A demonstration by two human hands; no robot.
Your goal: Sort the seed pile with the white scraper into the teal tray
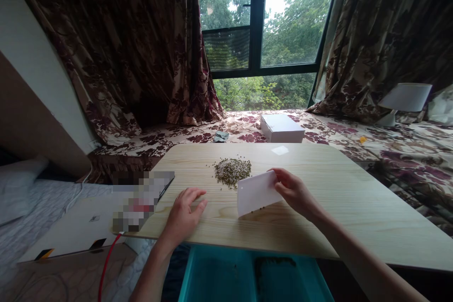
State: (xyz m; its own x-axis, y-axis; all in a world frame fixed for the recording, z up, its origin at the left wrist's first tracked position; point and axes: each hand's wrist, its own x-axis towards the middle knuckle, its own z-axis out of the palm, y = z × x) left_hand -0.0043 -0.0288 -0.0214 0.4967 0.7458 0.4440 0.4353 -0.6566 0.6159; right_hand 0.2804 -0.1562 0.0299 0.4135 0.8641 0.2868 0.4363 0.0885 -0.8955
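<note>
My right hand [289,187] grips a stiff white card [257,194] by its upper right corner, holding it tilted over the table. A few dark grains lie by the card's lower edge. Just beyond the card is a pile of mixed small green and pale grains [231,172], with some scattered round it. To the left of the pile, my left hand [184,212] hovers at or rests on the tabletop, I cannot tell which; its fingers are apart and hold nothing. Below the table's near edge sits a teal tray with two compartments [220,271], dark bits in the right one.
The light wooden table [354,212] spans the middle. A pixelated object [143,203] with a red cable [106,264] lies at its left edge. A small white piece [280,150] is at the far edge. Beyond stand a white box [282,128] and a lamp [406,96].
</note>
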